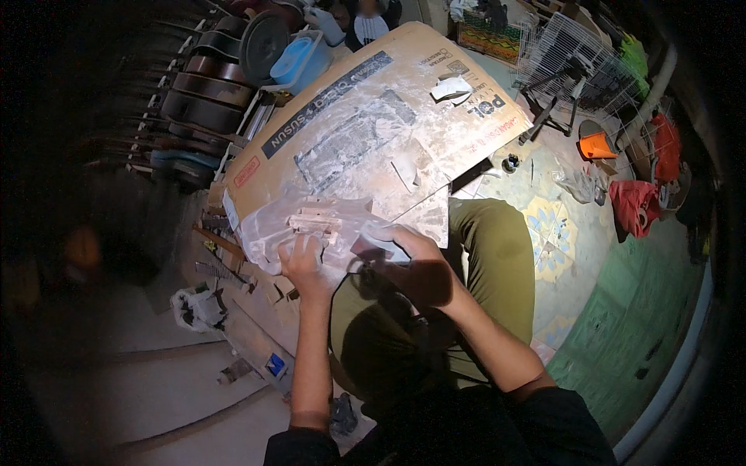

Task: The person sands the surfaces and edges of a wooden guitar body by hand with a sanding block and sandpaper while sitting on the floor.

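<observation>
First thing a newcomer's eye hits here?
The big cardboard sheet, smeared with pale dust, in the upper middle. At its near edge, the left hand and right hand are at some cloudy, translucent plastic. Far right of the sheet, a bright orange object stands out.

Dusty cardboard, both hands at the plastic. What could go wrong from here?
The translucent plastic looks thin and crumpled under the left hand; it might tear or slip.
The pale pieces in or on it might shift if the right hand tugs.
White dust on the cardboard could get stirred up.
</observation>
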The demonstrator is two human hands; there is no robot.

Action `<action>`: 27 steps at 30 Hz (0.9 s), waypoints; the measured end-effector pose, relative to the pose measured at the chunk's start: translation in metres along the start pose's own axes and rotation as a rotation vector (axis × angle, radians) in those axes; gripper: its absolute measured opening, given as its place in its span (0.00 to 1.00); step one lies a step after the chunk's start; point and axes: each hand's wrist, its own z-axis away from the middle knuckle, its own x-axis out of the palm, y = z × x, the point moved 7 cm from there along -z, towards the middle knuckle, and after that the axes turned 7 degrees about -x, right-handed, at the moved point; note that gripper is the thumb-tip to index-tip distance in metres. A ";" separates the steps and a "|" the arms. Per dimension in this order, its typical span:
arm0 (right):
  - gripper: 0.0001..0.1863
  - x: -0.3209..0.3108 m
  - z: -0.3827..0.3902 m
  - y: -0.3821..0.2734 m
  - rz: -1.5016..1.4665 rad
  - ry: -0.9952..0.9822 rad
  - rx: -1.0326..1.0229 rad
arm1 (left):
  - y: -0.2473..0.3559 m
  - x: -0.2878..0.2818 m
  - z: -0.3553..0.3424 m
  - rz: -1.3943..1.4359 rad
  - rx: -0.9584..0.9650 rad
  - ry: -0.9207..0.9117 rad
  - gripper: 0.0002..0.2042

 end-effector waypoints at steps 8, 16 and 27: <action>0.28 -0.010 -0.022 -0.028 0.394 -0.330 -0.045 | 0.000 -0.003 0.002 -0.040 -0.012 0.025 0.12; 0.27 0.002 -0.022 -0.033 0.409 -0.282 -0.109 | -0.014 0.009 0.011 -0.077 0.005 0.022 0.11; 0.25 -0.042 0.010 0.009 0.233 0.264 -0.006 | 0.010 -0.004 -0.015 -0.048 0.037 0.027 0.10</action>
